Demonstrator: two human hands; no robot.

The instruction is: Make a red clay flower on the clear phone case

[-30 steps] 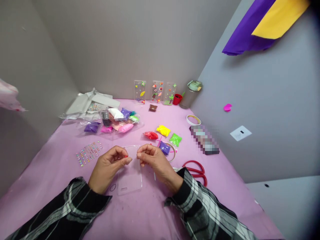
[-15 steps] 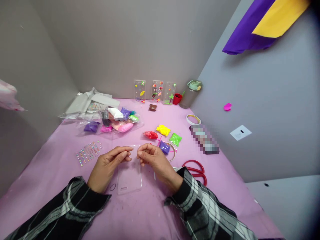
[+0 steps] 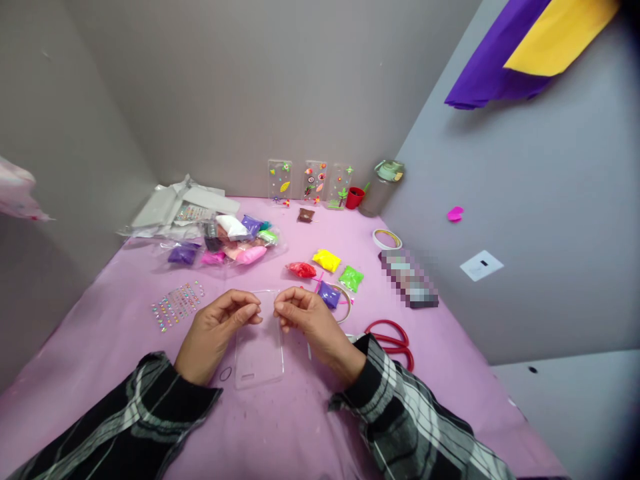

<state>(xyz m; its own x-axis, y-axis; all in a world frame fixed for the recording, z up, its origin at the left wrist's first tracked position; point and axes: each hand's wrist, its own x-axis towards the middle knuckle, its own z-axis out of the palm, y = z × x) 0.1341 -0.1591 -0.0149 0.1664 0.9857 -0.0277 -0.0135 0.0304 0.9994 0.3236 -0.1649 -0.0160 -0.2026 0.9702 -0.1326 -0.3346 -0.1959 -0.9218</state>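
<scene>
Over the upper half of a clear phone case [image 3: 259, 360], both of my hands hover with a small gap between their fingertips. My left hand [image 3: 216, 333] is closed in a pinch, thumb against the fingers; whatever it may hold is too small to make out. Fingers and thumb are also pressed together on my right hand [image 3: 315, 327], and I cannot see what is in them. The case lies flat on the pink-covered table [image 3: 295, 427]. A small dark ring [image 3: 226, 374] lies left of the case. Just beyond my right hand is a purple clay packet [image 3: 329, 295].
Red [image 3: 301, 269], yellow [image 3: 327, 260] and green clay packets [image 3: 351, 279] lie ahead. Red-handled scissors [image 3: 411, 353] rest by my right sleeve. A gem sticker sheet [image 3: 177, 305] lies left. Decorated cases [image 3: 315, 181] and a bottle [image 3: 383, 188] stand at the back wall.
My left fingertips have drawn slightly up and left, widening the gap to my right hand. The left fingers curl a little more. My right hand stays in place.
</scene>
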